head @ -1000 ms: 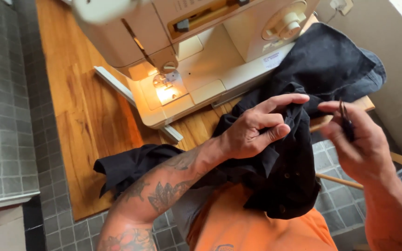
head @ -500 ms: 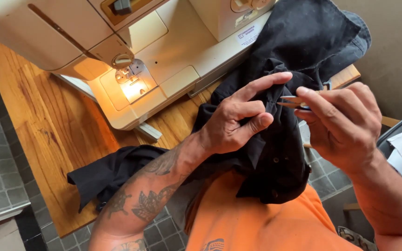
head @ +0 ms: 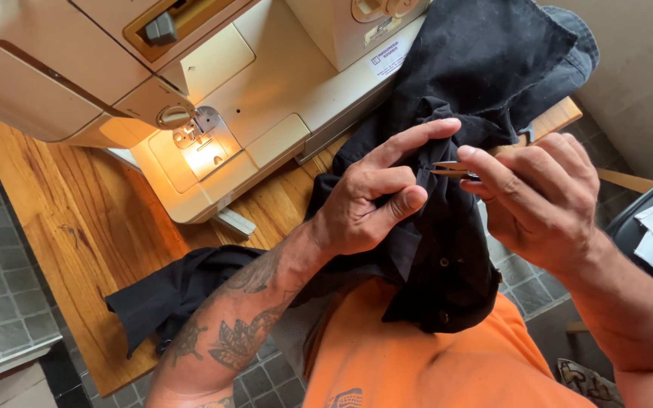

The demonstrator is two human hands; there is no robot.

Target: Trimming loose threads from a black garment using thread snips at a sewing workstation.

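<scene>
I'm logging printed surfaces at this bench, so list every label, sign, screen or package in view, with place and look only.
Sticker label: on the cream sewing machine, front of its right-hand column, just above the black garment; small white rectangle with dark print.
No packages, signs or screens show.

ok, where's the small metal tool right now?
Head view, right of centre: the small metal tool is pinched in the right hand, tips at the black garment the left hand grips.

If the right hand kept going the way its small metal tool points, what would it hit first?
Probably the black garment bunched in the left hand. The right hand aims the small metal tool at that fold, just under the left forefinger; depth is unclear.
</scene>
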